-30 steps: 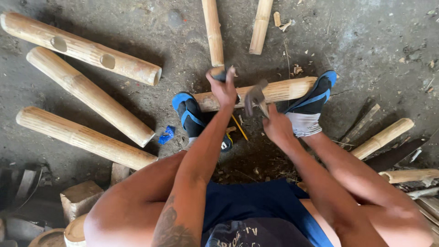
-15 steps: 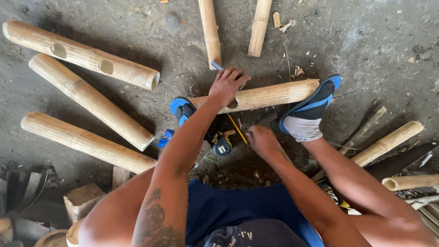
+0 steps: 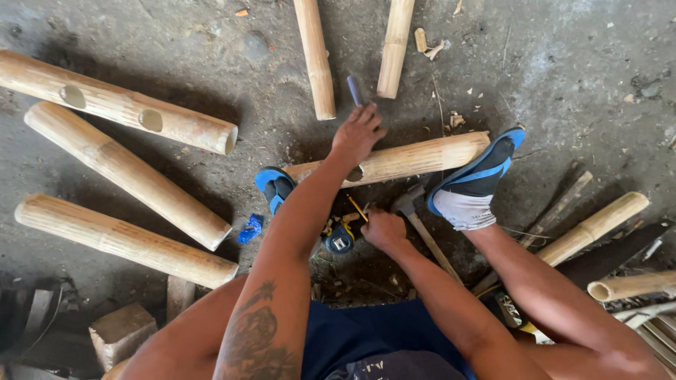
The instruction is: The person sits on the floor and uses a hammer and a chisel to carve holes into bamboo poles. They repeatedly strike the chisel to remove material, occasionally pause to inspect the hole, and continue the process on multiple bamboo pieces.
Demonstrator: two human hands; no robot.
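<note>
My left hand (image 3: 358, 134) rests on a short bamboo pole (image 3: 415, 156) that lies across the ground. It is closed around a thin blue-grey-handled tool (image 3: 354, 90) that sticks out past the fingers. A round hole is cut in the pole just below that hand. Both feet in blue shoes press on the pole, the left (image 3: 273, 186) and the right (image 3: 473, 181). My right hand (image 3: 384, 229) is low on the ground with curled fingers. It touches the end of a yellow pencil (image 3: 358, 208), between a tape measure (image 3: 339, 241) and a hammer (image 3: 415, 218).
Three long bamboo poles (image 3: 127, 172) lie to the left, one with two cut holes (image 3: 116, 105). Two thinner poles (image 3: 315, 60) point away at the top. More bamboo (image 3: 595, 226), scrap wood and a saw blade lie right. Wood blocks (image 3: 121, 331) and a blue scrap (image 3: 250, 229) lie lower left.
My right hand came down from the pole to the ground, and the hammer it held now lies beside it. My left hand slid slightly right along the pole.
</note>
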